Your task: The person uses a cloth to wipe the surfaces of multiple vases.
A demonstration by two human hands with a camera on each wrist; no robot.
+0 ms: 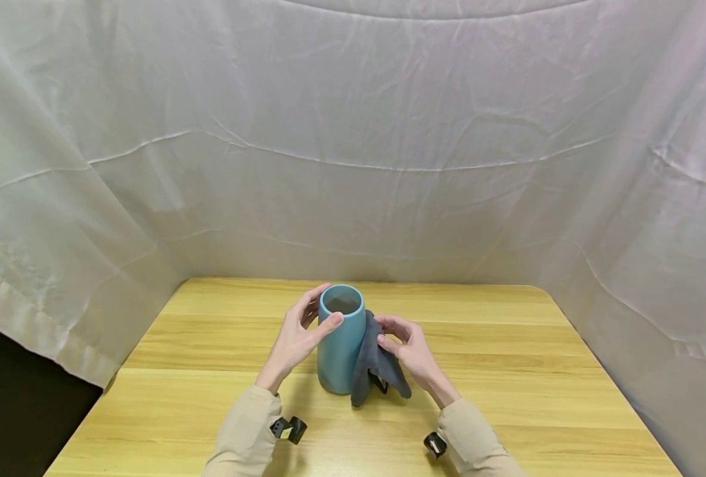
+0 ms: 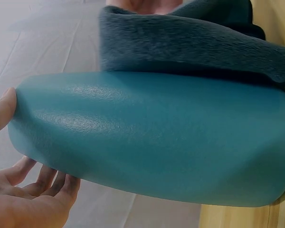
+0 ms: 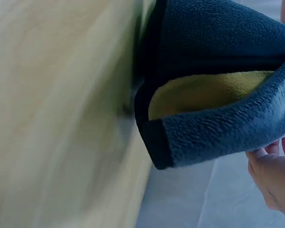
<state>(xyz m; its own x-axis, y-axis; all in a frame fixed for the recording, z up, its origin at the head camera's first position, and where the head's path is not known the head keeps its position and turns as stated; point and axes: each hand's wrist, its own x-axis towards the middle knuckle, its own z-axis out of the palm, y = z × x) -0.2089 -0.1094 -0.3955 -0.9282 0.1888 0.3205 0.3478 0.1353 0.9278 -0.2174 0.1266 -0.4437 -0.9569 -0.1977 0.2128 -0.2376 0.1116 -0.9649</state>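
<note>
A tall blue vase (image 1: pixel 339 358) stands upright on the wooden table, its round mouth facing up. My left hand (image 1: pixel 293 339) grips it near the top, thumb at the near rim and fingers round the left side. A dark grey cloth (image 1: pixel 372 361) hangs in folds against the vase's right side. My right hand (image 1: pixel 411 348) pinches this cloth near its upper edge. In the right wrist view, the fold of the cloth (image 3: pixel 218 130) shows a yellow inner face. The left wrist view has the cloth (image 2: pixel 180 45) lying along the smooth vase wall (image 2: pixel 152 137).
The wood-grain table (image 1: pixel 508 397) extends to both sides of the vase. Pale fabric curtains (image 1: pixel 376 212) surround its back and sides. Black wrist cameras, such as the one (image 1: pixel 434 444) by the right sleeve, sit close over the tabletop.
</note>
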